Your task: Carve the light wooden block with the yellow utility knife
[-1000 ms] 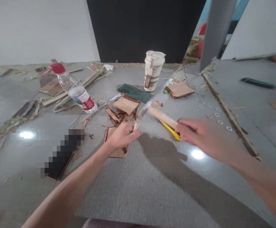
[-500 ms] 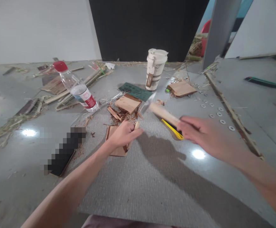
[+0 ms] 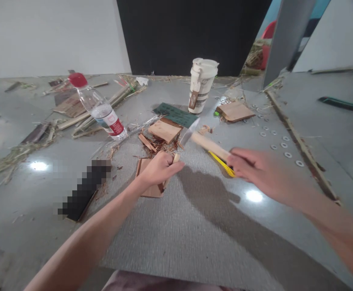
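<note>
My left hand (image 3: 161, 169) is closed round a slim wooden-handled chisel (image 3: 176, 158), held upright and slightly tilted. Its lower end meets the edge of a small wooden block (image 3: 150, 190), partly hidden by the hand; the exact tip cannot be made out. In my right hand (image 3: 249, 165) is a hammer (image 3: 210, 146), gripped by its pale wooden handle. The tapered metal head hangs just above and beyond the chisel's top, apart from it. Beneath the right hand lies a yellow utility knife (image 3: 223, 165). Past the left hand, another wooden block (image 3: 165, 130) rests on brown shavings.
A water bottle with a red cap (image 3: 109, 121) stands back left, and a lidded paper cup (image 3: 202, 87) behind a green sheet (image 3: 174, 114). To the right are a wooden piece (image 3: 235, 111) and several metal washers (image 3: 288, 155). A dark strip (image 3: 85, 194) lies left.
The view has shifted slightly, so the surroundings sit a little differently. Both hands keep their grips on the chisel and hammer, and the hammer stays almost where it was.
</note>
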Tool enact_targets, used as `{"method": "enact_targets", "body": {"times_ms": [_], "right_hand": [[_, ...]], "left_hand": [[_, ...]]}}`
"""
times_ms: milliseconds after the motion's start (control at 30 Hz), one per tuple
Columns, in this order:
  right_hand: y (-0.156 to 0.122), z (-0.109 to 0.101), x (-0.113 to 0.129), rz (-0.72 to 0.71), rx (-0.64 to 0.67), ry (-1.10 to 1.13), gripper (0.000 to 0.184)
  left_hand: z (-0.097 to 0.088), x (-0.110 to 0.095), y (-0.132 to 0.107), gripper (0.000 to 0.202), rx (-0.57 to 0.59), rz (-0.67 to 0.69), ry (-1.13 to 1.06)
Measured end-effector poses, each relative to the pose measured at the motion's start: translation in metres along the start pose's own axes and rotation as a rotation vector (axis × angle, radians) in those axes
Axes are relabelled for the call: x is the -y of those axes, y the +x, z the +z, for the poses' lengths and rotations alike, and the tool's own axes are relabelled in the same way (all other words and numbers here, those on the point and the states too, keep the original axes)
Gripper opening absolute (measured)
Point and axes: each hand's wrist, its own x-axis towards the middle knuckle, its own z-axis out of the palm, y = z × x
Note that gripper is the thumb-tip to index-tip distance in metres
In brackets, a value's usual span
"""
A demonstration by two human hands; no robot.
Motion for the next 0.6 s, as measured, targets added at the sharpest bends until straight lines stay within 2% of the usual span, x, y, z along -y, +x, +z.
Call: {"method": "enact_targets", "body": {"times_ms": [67,167,267,400,533,600], "right_hand": [[0.001,0.0,0.002,-0.013,0.059,-0.028,0.051],[0.001,0.0,0.004,-0.015,0.011,-0.017,0.05],[0.002,-0.001,0.003,-0.011,0.069,-0.074,0.051],[0.004,0.001,-0.003,0.007,-0.029,0.004,0.057],[0.005,0.003,-0.007,0.011,0.082,0.013,0.056],[0.005,0.003,-0.006,0.007,0.039,0.102,0.055]], "left_hand": [[0.0,-0.001,0.0,0.046,-0.001,0.0,-0.004],[0.0,-0.001,0.0,0.046,0.0,0.002,-0.008],[-0.001,-0.001,0.0,0.046,0.004,-0.001,-0.011],[-0.001,-0.001,0.0,0.047,-0.001,0.001,-0.013],[-0.002,-0.001,0.0,0.047,-0.004,0.0,-0.013],[-0.002,-0.002,0.0,0.048,-0.007,0.002,-0.013]]}}
